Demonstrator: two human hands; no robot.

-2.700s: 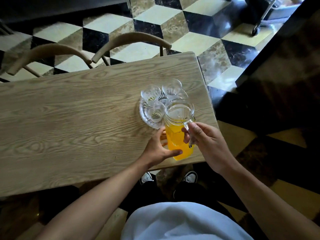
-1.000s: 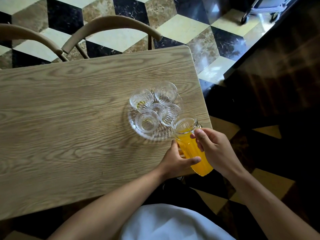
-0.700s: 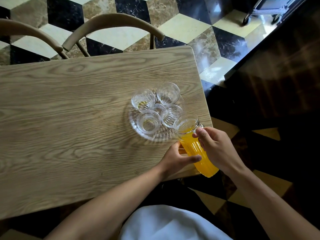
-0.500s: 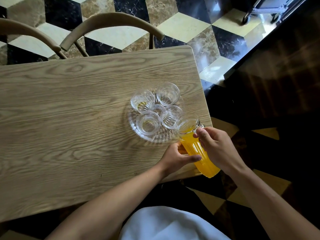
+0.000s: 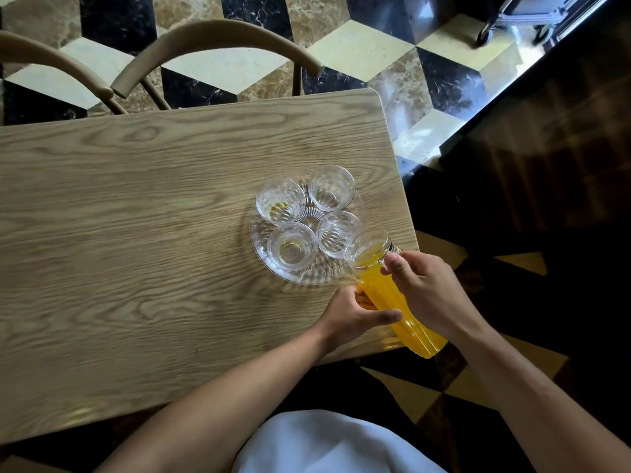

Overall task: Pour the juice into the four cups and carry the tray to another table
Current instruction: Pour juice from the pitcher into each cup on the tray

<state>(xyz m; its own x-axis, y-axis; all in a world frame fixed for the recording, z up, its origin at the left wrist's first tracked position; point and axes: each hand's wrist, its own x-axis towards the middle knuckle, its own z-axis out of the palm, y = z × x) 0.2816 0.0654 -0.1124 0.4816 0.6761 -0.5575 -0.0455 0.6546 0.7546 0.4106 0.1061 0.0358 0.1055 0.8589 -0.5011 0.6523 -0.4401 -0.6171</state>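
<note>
both forearms bare up to the bottom frame edge, no sleeve cuff in view, no watch, ring or band on the left hand [image 5: 353, 310] or the right hand [image 5: 428, 290]. white garment [image 5: 327, 445] covers the torso at bottom centre: plain, smooth fabric, soft folds, no print or logo visible, rounded outline against the dark floor. right thumbnail short and unpainted; other nails too small or hidden to tell.
</note>
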